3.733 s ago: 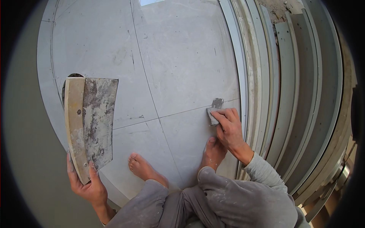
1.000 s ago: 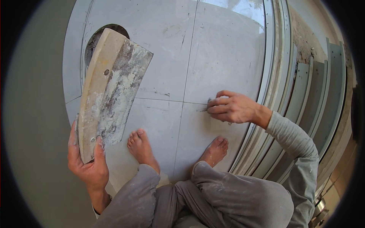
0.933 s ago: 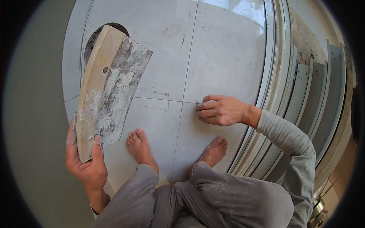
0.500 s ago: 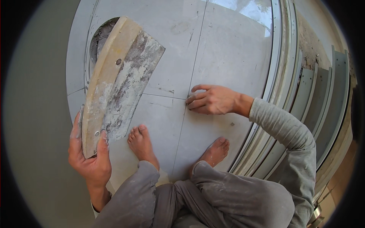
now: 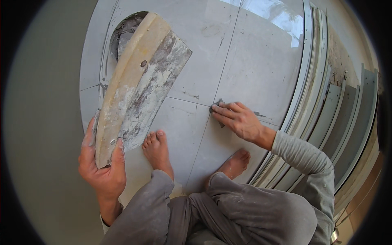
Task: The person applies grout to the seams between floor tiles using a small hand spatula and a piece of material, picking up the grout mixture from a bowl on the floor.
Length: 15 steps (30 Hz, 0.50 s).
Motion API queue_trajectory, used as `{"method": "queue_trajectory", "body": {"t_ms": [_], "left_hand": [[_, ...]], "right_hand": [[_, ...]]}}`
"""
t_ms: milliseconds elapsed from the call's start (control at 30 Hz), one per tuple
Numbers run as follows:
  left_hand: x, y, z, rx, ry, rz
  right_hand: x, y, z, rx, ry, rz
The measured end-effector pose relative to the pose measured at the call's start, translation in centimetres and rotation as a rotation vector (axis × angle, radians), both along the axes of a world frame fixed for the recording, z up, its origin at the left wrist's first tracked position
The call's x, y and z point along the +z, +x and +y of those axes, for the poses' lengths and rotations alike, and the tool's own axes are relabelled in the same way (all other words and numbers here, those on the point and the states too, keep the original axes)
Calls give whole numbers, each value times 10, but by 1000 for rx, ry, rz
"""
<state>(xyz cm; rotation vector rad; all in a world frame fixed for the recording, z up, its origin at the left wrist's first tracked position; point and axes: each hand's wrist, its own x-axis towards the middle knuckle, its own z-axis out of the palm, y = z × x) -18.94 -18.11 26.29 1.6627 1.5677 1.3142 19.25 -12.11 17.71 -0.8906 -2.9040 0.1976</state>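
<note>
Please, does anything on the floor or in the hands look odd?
Yes: a dark smear stands out on the pale tiles beside the right hand, and the wide blade in the left hand is blotched with residue.

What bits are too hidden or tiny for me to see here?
Head view: the grey piece's middle; the right hand covers it.
Head view: the rest of the round opening; the big scraper's handle blocks it.
Head view: what the shiny thing is; too small, near the bottom edge.
</note>
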Motion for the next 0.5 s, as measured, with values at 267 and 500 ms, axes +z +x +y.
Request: {"method": "queue_trajectory", "body": {"t_ms": [267,500], "left_hand": [[1,-33,-32,87,-39,6],[24,32,-17,80,-55,36]], "right_hand": [[-6,-59,-30,-151,68,74],[6,18,-41,-225,-124,146]]}}
